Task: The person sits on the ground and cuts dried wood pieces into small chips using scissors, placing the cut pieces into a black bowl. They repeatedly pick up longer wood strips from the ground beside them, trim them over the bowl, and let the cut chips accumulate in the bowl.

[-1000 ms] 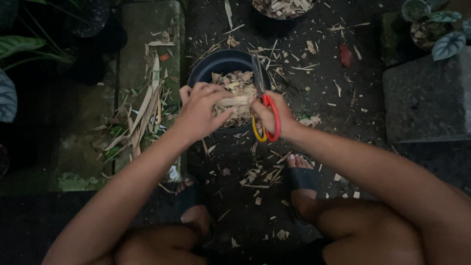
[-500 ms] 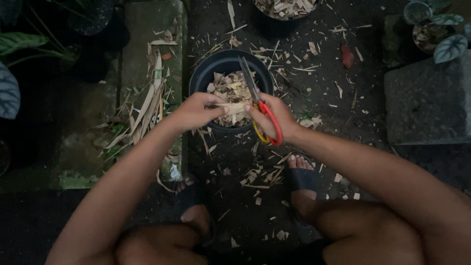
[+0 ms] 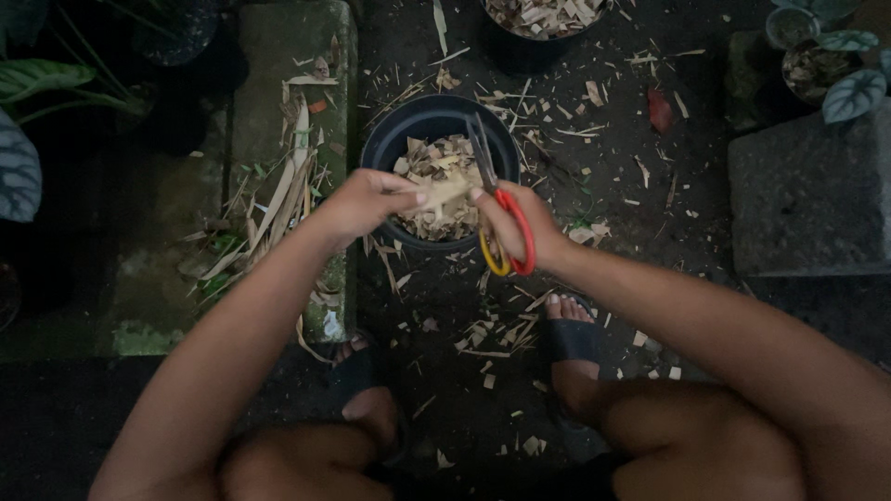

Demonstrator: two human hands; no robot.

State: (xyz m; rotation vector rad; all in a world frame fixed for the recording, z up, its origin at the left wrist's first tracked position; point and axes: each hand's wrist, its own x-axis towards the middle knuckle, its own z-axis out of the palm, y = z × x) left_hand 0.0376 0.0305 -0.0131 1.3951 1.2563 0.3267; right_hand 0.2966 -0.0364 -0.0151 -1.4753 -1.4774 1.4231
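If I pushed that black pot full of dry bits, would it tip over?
Probably not: the black pot looks wide and low. It likely slides easily, since the dry chips filling it look thin and light. Some might spill.

A home garden corner — dark soil ground strewn with dry leaf cuttings, black pots of chopped husk, potted leafy plants at the edges (variegated ones), and mossy stone blocks.
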